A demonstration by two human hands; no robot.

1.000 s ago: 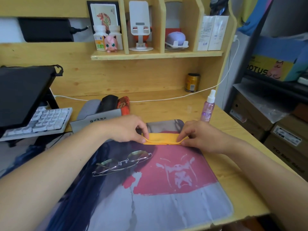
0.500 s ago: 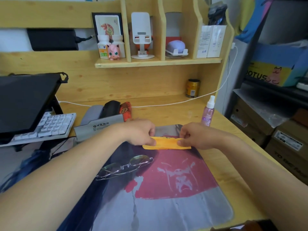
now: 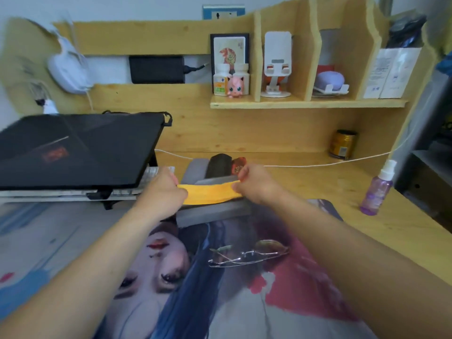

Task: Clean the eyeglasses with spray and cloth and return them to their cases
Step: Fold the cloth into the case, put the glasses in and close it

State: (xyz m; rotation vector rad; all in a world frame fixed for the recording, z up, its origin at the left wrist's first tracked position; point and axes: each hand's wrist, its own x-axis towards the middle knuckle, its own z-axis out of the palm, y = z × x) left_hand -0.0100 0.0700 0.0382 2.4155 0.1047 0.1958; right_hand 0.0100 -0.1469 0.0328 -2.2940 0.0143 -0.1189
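Head view, left grip: the left hand (image 3: 163, 189) pinches the left end of the yellow cloth (image 3: 210, 194), fingers curled round it.
Head view, right grip: the right hand (image 3: 257, 184) pinches the right end of the same cloth, thumb and fingers closed on its upper edge.
Cloth relative to grips: it spans the gap between the two hands and is held above the grey case (image 3: 215, 211), whose lid rises behind it.
Cloth appearance: yellow-orange, folded into a narrow band, sagging a little in the middle.
Eyeglasses relative to grips: the eyeglasses (image 3: 248, 256) lie on the printed mat (image 3: 281, 311), nearer the camera than both hands and below the right forearm, well apart from the cloth.
Eyeglasses appearance: thin metal frame, folded, lenses up; fine detail is blurred.
Spray bottle relative to grips: the spray bottle (image 3: 376, 190) stands upright on the counter (image 3: 318, 177), to the right of the right hand, untouched.
Spray bottle appearance: clear purple body, white nozzle.
Other cases: a black case (image 3: 218, 165) and a red case (image 3: 238, 163) lie just behind the hands, partly hidden.
Change from earlier frame: half a second ago the cloth was held low over the mat; it is now lifted and carried farther from the person, over the grey case. The eyeglasses and bottle have not been touched. The camera has tilted, showing more of the shelf (image 3: 308, 104) and laptop (image 3: 75, 150).
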